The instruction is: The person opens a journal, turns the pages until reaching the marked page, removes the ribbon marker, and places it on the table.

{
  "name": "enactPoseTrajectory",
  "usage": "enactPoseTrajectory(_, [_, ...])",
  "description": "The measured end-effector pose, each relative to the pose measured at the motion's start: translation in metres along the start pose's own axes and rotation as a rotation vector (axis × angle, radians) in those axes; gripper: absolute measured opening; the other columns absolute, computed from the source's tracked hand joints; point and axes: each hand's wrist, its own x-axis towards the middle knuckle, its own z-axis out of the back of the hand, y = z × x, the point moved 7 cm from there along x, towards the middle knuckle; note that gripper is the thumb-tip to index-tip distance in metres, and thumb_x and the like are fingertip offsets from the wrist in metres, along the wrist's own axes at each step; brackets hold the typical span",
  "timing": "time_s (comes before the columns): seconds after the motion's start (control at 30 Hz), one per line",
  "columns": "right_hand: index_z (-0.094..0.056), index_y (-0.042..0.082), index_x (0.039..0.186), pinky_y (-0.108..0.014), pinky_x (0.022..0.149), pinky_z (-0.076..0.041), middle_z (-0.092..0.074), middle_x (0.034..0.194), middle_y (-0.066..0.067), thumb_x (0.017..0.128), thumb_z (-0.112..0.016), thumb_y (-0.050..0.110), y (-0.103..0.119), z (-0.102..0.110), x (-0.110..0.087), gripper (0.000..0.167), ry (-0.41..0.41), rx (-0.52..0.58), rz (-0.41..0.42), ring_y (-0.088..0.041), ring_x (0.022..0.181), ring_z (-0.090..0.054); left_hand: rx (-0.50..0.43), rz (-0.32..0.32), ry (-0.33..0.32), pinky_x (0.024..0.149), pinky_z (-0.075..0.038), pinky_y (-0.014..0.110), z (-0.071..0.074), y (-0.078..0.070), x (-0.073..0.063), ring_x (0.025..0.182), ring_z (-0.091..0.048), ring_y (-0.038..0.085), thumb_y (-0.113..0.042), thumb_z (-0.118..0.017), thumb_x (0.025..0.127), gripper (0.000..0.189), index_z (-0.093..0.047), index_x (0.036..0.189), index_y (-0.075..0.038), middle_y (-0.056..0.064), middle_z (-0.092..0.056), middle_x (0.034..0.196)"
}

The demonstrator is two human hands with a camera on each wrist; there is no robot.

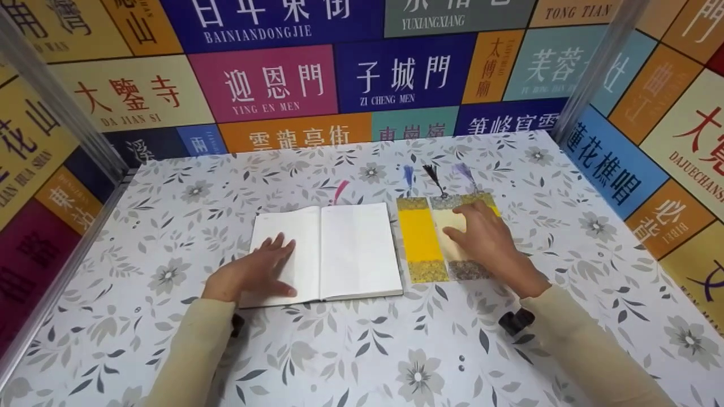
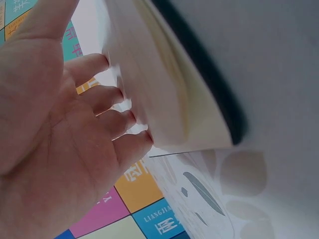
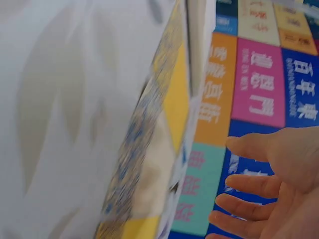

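Note:
An open notebook (image 1: 359,249) with blank white pages lies on the table, a pink ribbon (image 1: 341,191) sticking out past its top edge. My left hand (image 1: 254,270) rests on the left page, fingers spread and thumb near the lower edge; the left wrist view has its fingertips (image 2: 144,139) at the paper. To the notebook's right lie a yellow bookmark (image 1: 419,234), a cream bookmark (image 1: 468,271) and another yellow bookmark (image 1: 478,199), side by side. My right hand (image 1: 489,240) hovers over the last two with fingers slightly bent and apart, holding nothing, and partly hides them.
A blue tassel (image 1: 408,175), a black tassel (image 1: 433,176) and a purple tassel (image 1: 465,173) extend from the bookmarks' far ends. The floral tablecloth (image 1: 350,362) covers the table. Colourful panels with lettering (image 1: 271,85) stand behind and at both sides.

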Motion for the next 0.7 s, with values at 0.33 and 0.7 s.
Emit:
enactPoseTrajectory(0.33, [-0.057, 0.007, 0.14, -0.061, 0.114, -0.033, -0.05, 0.147, -0.016, 0.091, -0.074, 0.031, 0.067, -0.006, -0.017, 0.057, 0.074, 0.143, 0.151, -0.039, 0.138, -0.046, -0.006, 0.011, -0.008, 0.126, -0.005, 0.061, -0.001, 0.002, -0.003, 0.155, 0.004, 0.044, -0.042, -0.076, 0.087, 0.103, -0.014, 0.161, -0.01, 0.02, 0.004, 0.168])
enactPoseTrajectory(0.7, [-0.062, 0.008, 0.135, -0.061, 0.113, -0.034, -0.056, 0.145, -0.013, 0.085, -0.08, 0.03, 0.113, -0.035, -0.031, 0.057, 0.145, 0.127, 0.342, -0.037, 0.137, -0.049, 0.007, 0.018, -0.003, 0.126, -0.005, 0.06, -0.001, 0.003, -0.001, 0.155, 0.005, 0.043, -0.042, -0.076, 0.087, 0.104, -0.012, 0.161, -0.01, 0.019, 0.006, 0.168])
